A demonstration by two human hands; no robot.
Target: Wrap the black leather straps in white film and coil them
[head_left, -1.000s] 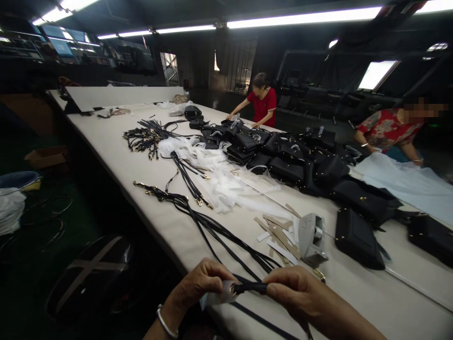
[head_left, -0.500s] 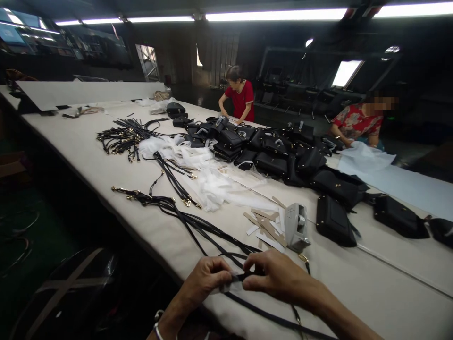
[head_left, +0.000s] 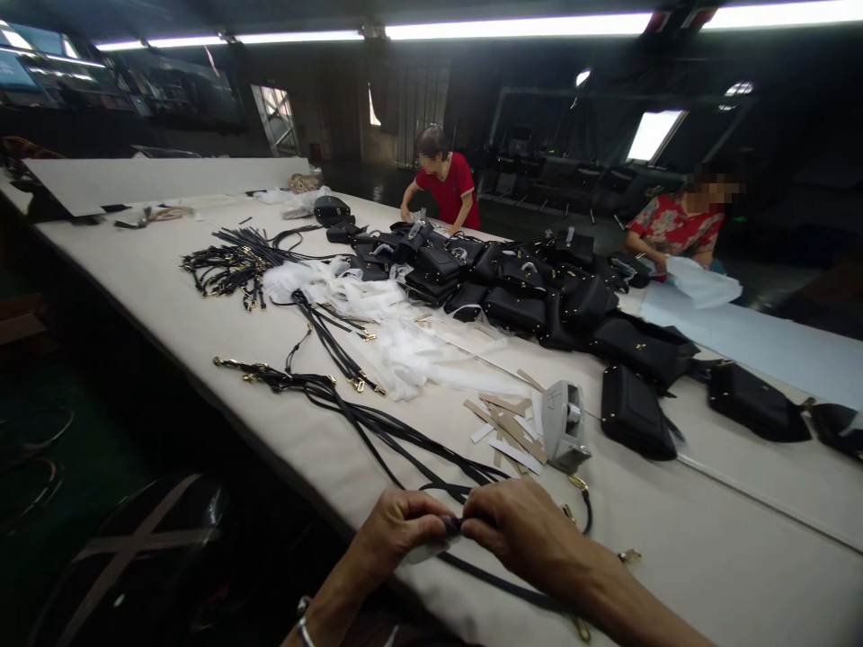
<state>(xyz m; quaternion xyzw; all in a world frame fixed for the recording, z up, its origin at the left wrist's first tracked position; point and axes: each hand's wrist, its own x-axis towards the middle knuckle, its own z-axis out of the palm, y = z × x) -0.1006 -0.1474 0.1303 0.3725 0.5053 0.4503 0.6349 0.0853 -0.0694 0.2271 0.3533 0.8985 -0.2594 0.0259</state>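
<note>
My left hand [head_left: 404, 526] is closed in a pinch on a black strap [head_left: 495, 582], low in the middle of the view at the table's near edge. A piece of thin whitish film [head_left: 424, 552] shows under its fingers. My right hand [head_left: 516, 519] pinches the same dark strap right beside the left fingertips, the two hands nearly touching. Part of the strap trails right below my right hand. The short stretch between my fingers is mostly hidden. More black straps [head_left: 404, 440] with gold clips lie on the table just beyond my hands.
A grey-white tape dispenser [head_left: 564, 427] stands beyond my right hand, next to paper strips [head_left: 509, 431]. Black bags [head_left: 516, 310] are heaped across the table [head_left: 755, 530]. White wrapping [head_left: 397, 359] and clipped straps [head_left: 226, 261] lie further left. Two people work at the far side.
My right hand has closed and come nearer my left, so the fingertips now almost meet. A gold clip has come into view beside my right forearm. The right co-worker's white sheet has shifted.
</note>
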